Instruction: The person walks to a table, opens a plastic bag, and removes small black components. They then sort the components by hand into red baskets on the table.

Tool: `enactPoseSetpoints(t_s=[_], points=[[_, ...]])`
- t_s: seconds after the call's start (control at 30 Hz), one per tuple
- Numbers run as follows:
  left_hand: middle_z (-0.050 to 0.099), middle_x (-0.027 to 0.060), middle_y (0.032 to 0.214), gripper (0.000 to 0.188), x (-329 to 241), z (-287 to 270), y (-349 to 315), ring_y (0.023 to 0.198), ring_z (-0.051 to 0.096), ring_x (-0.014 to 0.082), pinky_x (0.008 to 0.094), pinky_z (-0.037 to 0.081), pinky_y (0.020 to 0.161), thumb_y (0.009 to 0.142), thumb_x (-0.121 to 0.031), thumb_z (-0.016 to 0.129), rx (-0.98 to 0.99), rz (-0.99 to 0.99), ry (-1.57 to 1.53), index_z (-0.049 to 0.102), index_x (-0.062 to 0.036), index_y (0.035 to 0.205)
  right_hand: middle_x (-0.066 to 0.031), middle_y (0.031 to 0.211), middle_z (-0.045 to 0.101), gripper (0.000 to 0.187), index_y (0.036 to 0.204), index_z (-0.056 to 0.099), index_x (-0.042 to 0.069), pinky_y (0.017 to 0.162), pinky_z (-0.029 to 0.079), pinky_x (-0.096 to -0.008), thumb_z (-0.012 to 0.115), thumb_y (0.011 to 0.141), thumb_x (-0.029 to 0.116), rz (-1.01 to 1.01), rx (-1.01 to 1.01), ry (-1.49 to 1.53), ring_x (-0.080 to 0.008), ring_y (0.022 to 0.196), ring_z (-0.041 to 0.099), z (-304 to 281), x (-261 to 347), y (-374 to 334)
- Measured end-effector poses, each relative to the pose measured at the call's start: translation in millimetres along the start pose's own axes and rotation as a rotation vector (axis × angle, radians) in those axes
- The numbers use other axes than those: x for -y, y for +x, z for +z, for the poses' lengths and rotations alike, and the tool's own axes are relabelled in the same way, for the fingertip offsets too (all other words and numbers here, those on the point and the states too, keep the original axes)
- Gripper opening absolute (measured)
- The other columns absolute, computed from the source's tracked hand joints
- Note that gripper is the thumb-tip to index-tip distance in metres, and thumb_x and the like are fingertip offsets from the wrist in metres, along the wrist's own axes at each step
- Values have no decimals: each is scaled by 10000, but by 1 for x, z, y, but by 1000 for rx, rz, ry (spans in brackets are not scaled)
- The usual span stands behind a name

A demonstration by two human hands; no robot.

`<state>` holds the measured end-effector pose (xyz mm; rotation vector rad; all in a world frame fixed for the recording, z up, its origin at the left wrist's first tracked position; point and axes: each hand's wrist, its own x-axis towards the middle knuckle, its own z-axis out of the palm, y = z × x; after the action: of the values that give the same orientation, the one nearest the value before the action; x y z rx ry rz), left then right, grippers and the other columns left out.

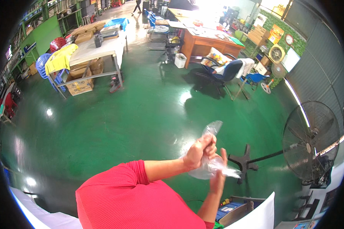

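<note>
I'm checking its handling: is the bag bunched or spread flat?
Bunched: the left hand grips the bag, with crumpled plastic showing above and below.

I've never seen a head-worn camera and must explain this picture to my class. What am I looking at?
There's no robot: these are a person's two bare hands. The one picture comes from a wide fisheye camera on their head, looking down, so straight edges bend. The left hand grips a bunched, clear plastic bag or sheet; the blurred right hand meets its lower part, its hold unclear. Below is a glossy green floor, where a black, round-caged pedestal fan stands to the right.
</note>
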<state>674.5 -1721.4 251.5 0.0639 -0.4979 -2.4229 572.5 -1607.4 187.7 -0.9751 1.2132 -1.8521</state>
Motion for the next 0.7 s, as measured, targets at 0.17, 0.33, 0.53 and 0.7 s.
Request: enactPoseSetpoints(t_s=[0.17,0.33,0.53,0.7], points=[[325,-23,573,231,-153,-48,-16,495,319,98,240,324,505,982,-273,399,-129,324,112,466,-81,872,-10,877,564,441,1016,610,-25,737,411,-271,455,965,385,279,-306,-402,-118,812,489,184,-36,61],[412,-8,630,256,-258,-82,-72,571,422,120,320,431,650,981,-315,402,-270,561,313,484,-80,921,-26,878,602,241,967,636,7,775,430,-259,577,916,235,37,-13,-91,-122,818,541,272,-50,97],[589,44,929,342,-321,-126,-131,887,559,139,321,476,787,979,-315,426,-653,655,697,575,-30,1097,-42,857,628,131,922,649,-7,742,472,-259,641,842,96,166,34,-40,-128,771,588,262,-83,112],[613,17,861,302,-327,-143,-146,761,565,94,272,474,731,970,-257,462,-552,535,797,653,-24,978,-77,784,657,110,924,648,-18,722,483,-279,626,821,12,149,68,-27,-154,727,621,240,-78,112]])
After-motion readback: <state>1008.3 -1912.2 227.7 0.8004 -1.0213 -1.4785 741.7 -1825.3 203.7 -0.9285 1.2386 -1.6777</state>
